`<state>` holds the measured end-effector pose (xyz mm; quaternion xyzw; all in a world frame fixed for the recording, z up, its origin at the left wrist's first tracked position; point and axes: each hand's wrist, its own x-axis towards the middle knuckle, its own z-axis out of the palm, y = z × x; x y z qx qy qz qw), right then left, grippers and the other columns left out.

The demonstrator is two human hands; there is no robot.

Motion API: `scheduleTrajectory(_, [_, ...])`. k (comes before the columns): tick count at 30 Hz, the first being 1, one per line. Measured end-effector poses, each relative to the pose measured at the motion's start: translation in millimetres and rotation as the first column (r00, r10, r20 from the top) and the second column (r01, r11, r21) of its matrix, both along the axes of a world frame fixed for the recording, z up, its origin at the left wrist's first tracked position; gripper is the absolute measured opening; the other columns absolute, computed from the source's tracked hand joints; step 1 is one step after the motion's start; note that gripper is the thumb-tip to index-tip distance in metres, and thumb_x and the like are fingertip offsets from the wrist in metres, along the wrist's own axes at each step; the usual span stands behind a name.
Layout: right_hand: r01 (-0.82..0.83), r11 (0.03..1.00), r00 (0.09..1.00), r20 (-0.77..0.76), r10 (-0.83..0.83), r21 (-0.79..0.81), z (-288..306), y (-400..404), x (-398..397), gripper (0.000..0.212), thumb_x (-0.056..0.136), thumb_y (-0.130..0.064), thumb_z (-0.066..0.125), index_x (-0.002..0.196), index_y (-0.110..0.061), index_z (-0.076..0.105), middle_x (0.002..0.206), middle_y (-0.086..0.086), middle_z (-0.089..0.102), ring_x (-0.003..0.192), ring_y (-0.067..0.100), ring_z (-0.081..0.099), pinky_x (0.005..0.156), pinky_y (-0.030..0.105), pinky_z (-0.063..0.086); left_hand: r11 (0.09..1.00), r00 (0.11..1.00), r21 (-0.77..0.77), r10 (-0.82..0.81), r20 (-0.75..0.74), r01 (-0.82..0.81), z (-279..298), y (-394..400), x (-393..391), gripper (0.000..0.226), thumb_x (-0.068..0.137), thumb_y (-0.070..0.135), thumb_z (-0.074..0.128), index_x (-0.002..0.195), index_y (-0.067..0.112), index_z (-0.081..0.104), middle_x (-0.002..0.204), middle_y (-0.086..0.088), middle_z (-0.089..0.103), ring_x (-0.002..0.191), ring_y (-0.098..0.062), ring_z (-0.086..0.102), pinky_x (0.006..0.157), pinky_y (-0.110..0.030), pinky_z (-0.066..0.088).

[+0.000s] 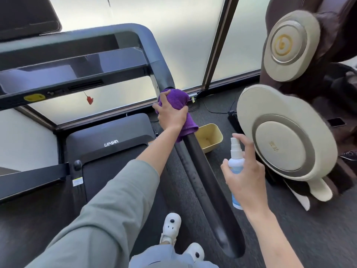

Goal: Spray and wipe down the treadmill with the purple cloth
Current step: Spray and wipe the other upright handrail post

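Note:
My left hand (171,113) grips the purple cloth (178,97), which is wrapped round the upper part of the treadmill's right handrail (204,171). The black rail runs from the grey console frame (77,60) down toward me. Lower right, beside the rail, my right hand (244,171) holds a white and blue spray bottle (236,161) upright, with the forefinger over its nozzle. The treadmill belt and motor cover (110,140) lie below to the left.
A large beige and brown massage chair (289,142) stands close on the right. A small yellow bin (209,138) sits on the dark floor between it and the rail. Frosted windows are ahead, a red safety clip (89,99) hangs from the console, and my white shoes (172,227) are below.

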<state>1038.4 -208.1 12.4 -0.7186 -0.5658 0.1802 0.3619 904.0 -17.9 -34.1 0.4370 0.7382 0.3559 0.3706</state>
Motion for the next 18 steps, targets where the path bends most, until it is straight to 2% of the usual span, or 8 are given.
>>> scheduleTrajectory(4, [0.031,0.999,0.999,-0.006,-0.031,0.018,-0.1,-7.2,1.9,0.065,0.083,-0.003,0.068,0.13,-0.038,0.041,0.071,-0.011,0.055,0.065,0.018,0.058,0.062,0.033,0.045,0.999,1.0,-0.028,0.021,0.022,-0.021,2.3,0.0,1.8,0.064,0.075,0.027,0.071,0.13,0.035,0.038,0.131,-0.011,0.033,0.101,-0.042,0.058,0.089,-0.041,0.047])
scheduleTrajectory(11, [0.0,1.0,1.0,-0.029,0.0,0.0,-3.9,-34.4,6.3,0.064,0.083,-0.002,0.067,0.129,-0.038,0.04,0.071,-0.01,0.054,0.06,0.023,0.054,0.063,0.04,0.051,0.999,0.998,-0.052,-0.014,0.062,0.017,1.2,-57.6,15.5,0.085,0.071,0.026,0.072,0.139,0.048,0.026,0.137,-0.007,0.033,0.107,-0.039,0.057,0.084,-0.037,0.046])
scheduleTrajectory(14, [-0.014,1.0,1.0,-0.024,0.014,0.0,-4.6,-48.0,12.6,0.064,0.083,-0.002,0.067,0.129,-0.037,0.041,0.074,-0.004,0.058,0.061,0.023,0.055,0.064,0.04,0.05,0.999,0.996,-0.041,-0.014,0.092,0.017,-4.9,-95.4,24.5,0.088,0.07,0.029,0.072,0.139,0.051,0.022,0.138,-0.003,0.034,0.104,-0.033,0.057,0.079,-0.031,0.04])
scheduleTrajectory(18, [0.001,1.0,1.0,-0.012,-0.001,-0.002,-6.5,-70.8,25.3,0.063,0.083,-0.003,0.067,0.13,-0.036,0.041,0.066,-0.011,0.053,0.06,0.023,0.055,0.063,0.039,0.05,0.999,0.991,-0.037,-0.012,0.132,0.017,-8.0,-132.6,35.0,0.089,0.07,0.027,0.073,0.14,0.05,0.023,0.135,-0.005,0.038,0.093,-0.026,0.05,0.08,-0.031,0.039])
